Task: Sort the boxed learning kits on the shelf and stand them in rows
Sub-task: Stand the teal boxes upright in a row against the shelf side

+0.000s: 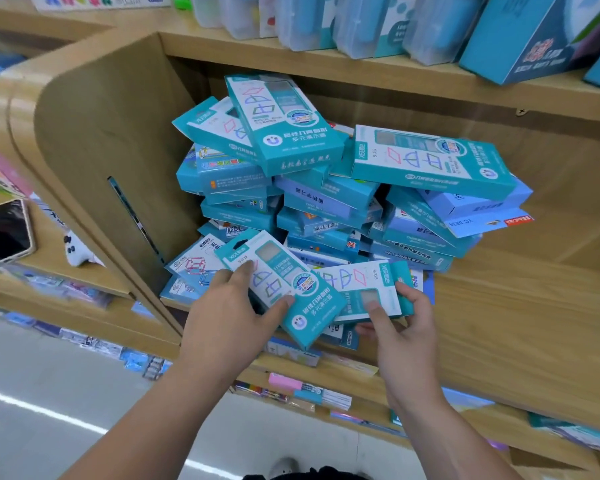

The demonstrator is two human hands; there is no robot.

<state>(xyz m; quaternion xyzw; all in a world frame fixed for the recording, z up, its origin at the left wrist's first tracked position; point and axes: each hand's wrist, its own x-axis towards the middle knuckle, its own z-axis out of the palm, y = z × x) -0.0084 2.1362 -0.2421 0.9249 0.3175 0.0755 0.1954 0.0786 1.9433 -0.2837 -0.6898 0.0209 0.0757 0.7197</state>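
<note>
Fingers (239, 276) of left hand (227, 313) pinch a teal box (288, 292); right hand (400, 329) grips a second box (361, 284) (both over the shelf (520, 327) front edge); jumbled pile (329, 199) behind.

Left hand (232, 313) grips slanted box (312, 306) — right hand (402, 327), level box (361, 282).

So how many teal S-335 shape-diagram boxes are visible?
5 S-335 boxes: two overlapping on the pile, top left, one top right, one in the left hand, one in the right hand. More may be buried.
</note>
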